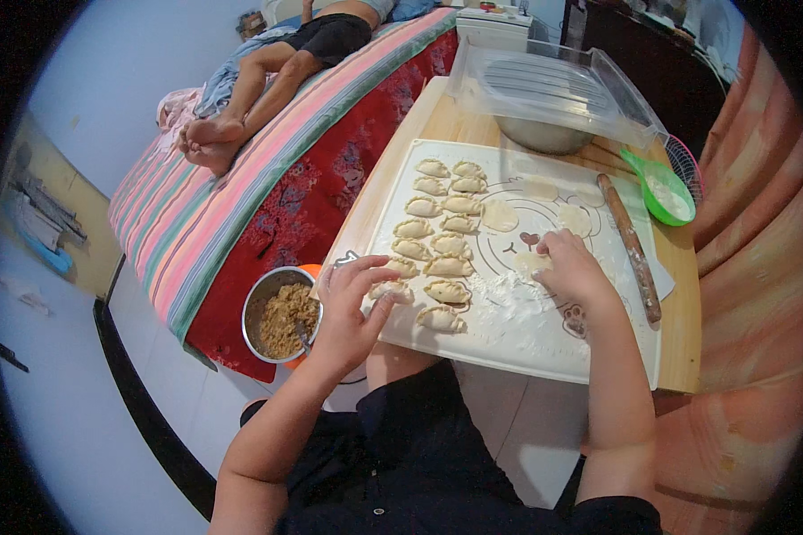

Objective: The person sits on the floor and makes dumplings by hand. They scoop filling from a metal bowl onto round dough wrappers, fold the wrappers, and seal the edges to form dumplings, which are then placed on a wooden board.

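My left hand (pixel 352 303) rests on a folded dumpling (pixel 389 291) at the near left edge of the white pastry mat (pixel 544 343), fingers curled around it. My right hand (pixel 569 267) presses down on a flat round dough wrapper (pixel 528 261) on the floured middle of the mat. Two rows of several folded dumplings (pixel 446 236) run up the left side of the mat. More flat wrappers (pixel 500 216) lie further back.
A metal bowl of brown filling (pixel 281 316) with a spoon sits left of the table. A wooden rolling pin (pixel 629 245), a green scoop of flour (pixel 665 192), a metal bowl and a clear plastic bin (pixel 553 89) stand behind. A person lies on the striped bed (pixel 241 169).
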`<state>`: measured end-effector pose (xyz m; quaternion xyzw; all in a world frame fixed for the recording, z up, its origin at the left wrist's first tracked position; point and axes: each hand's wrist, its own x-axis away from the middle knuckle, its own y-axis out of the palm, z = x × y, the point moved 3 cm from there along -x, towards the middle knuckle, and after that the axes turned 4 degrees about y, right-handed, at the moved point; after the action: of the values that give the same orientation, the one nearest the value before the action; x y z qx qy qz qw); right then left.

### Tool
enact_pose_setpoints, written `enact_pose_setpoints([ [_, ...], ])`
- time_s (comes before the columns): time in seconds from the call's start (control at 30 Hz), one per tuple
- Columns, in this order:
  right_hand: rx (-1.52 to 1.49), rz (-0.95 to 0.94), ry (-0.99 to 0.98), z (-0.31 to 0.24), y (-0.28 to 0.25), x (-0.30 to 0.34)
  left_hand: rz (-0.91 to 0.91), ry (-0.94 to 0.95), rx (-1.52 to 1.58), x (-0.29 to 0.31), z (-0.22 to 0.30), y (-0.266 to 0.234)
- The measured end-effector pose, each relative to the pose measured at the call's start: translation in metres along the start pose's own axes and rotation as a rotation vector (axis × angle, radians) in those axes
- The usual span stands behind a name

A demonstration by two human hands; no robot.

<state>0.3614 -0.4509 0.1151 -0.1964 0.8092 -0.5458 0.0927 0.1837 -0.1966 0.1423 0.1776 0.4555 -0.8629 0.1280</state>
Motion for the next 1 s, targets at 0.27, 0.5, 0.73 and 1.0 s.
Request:
enact_pose_setpoints([
  [0.27, -0.151, 0.039, 0.141, 0.007, -0.007, -0.001, 0.174, -0.038, 0.027, 0.034, -0.011, -0.039],
  [0.5, -1.375, 0.038, 0.025, -0.112, -0.001, 0.03, 0.35, -0.463, 0.874, 0.08, -0.056, -0.057],
  [0.73, -1.707, -0.497, 0.028, -0.27, 0.138, 0.062, 0.403, -0.529, 1.464, 0.102, -0.076, -0.046],
  [1.0, -1.321, -0.601, -0.062, -0.336, 0.236, 0.033, 0.568, -0.722, 1.053, 0.157, -0.16, -0.072],
])
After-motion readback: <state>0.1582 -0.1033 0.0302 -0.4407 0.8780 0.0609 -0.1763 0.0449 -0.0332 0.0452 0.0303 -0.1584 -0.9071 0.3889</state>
